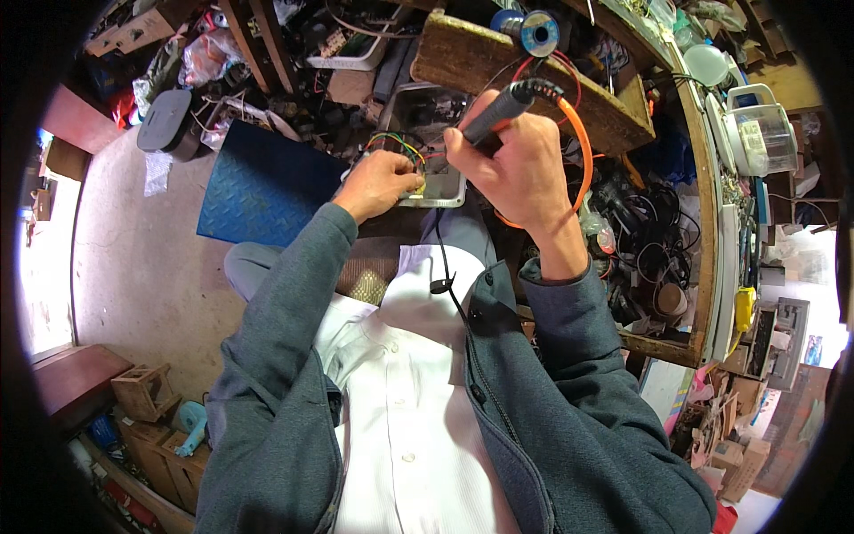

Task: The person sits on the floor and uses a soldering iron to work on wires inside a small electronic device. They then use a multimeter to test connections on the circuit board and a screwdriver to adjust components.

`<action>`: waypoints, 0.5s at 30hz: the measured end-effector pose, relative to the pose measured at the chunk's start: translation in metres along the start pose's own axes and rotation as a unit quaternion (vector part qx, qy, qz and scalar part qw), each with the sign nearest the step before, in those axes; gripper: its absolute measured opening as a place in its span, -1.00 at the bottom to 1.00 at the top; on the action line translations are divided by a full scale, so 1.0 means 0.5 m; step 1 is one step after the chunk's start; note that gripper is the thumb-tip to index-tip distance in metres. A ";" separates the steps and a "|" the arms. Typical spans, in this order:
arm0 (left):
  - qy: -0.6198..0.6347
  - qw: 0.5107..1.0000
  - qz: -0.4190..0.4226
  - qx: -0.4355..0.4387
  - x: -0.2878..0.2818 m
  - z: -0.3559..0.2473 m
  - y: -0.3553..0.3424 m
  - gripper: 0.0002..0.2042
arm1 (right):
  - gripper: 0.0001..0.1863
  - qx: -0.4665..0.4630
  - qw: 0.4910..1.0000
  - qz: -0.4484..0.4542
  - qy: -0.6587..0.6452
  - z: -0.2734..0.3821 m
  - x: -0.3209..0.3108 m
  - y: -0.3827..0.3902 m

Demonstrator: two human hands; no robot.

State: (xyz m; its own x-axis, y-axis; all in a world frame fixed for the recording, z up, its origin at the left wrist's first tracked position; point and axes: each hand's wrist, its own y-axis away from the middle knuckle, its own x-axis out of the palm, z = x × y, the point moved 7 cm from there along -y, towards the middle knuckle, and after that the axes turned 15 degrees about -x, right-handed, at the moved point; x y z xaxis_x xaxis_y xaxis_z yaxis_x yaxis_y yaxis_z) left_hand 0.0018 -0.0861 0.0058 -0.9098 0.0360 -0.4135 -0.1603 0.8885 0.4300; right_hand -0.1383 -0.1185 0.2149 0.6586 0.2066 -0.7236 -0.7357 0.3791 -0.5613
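Right hand [527, 169] clasps black handle [500, 116]; left hand [381, 183], grip unclear, over casing [458, 190] holding wires [409, 145].

This looks like a cluttered repair workshop: a thick-handled tool [500, 116] on an orange cord and a spool [539, 34] at upper centre, tangled cables [660, 256] right of centre, cardboard boxes [745, 469] at lower right, bare floor [133, 249] at left.

The tip of the black tool [500, 117] can't be made out past the right hand [527, 171] — which also hides part of the orange cable [585, 147]. The left hand's [382, 185] fingertips are partly hidden.
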 end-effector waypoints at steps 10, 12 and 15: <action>0.041 0.999 -0.011 0.005 -0.013 -0.019 0.026 -0.72 | -0.82 0.096 0.985 -0.063 -0.127 -0.030 -0.052 0.018; 0.083 0.997 0.002 -0.004 -0.016 -0.011 0.027 -0.74 | -0.84 0.101 0.976 -0.102 -0.164 -0.048 -0.075 0.024; 0.142 0.990 -0.005 -0.006 -0.026 0.012 0.034 -0.75 | -0.89 0.142 0.959 -0.149 -0.196 -0.058 -0.121 0.029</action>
State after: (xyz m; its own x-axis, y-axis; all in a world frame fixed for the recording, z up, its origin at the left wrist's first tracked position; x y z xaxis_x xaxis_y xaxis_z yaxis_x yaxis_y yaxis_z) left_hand 0.0134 -0.0688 0.0136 -0.9788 -0.1038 -0.1765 -0.1725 0.8826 0.4373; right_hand -0.1936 -0.1517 0.2389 0.8824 0.3530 -0.3110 -0.4700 0.6924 -0.5475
